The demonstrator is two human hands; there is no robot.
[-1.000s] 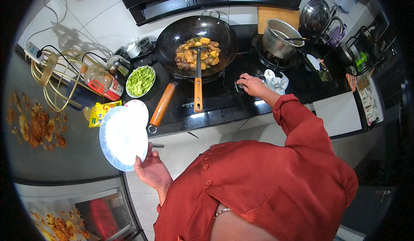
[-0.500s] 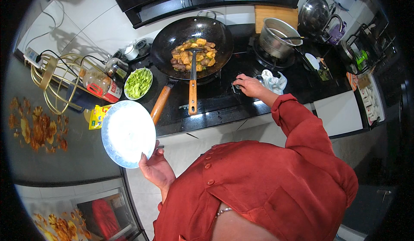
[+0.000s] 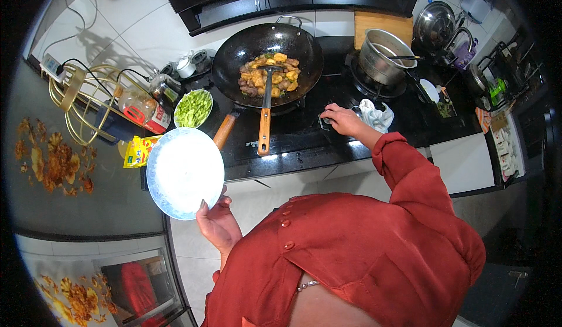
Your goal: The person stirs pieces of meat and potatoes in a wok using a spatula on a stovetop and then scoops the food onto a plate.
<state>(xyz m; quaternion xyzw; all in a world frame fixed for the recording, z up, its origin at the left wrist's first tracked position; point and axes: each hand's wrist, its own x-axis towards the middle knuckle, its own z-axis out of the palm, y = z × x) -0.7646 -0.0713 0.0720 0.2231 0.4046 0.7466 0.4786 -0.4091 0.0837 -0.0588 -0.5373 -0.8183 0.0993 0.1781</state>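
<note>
My left hand (image 3: pixel 219 224) holds a pale plate (image 3: pixel 186 172) by its lower right edge, thumb on top. Glare whitens the plate's face, and it looks bare. My right hand (image 3: pixel 344 120) has its fingers closed on what looks like a stove knob, mostly hidden beneath them, with a shiny metal edge showing. Just right of that hand lies a crumpled white cloth (image 3: pixel 376 115). A black wok (image 3: pixel 228 64) on the stove holds browned chunks of food (image 3: pixel 252 80). Resting in it is a spatula (image 3: pixel 264 129), its wooden handle over the near rim.
Left of the wok stand a bowl of sliced green vegetables (image 3: pixel 194 108), a plastic bottle (image 3: pixel 142 111) and a yellow packet (image 3: pixel 139 151). A metal pot (image 3: pixel 379 64) sits on the right burner before a wooden board (image 3: pixel 398 27). The wok's handle (image 3: pixel 225 129) points toward the plate.
The view has shifted slightly. The plate has moved a little right and up, still in my left hand. My right hand stays at the same spot on the stove.
</note>
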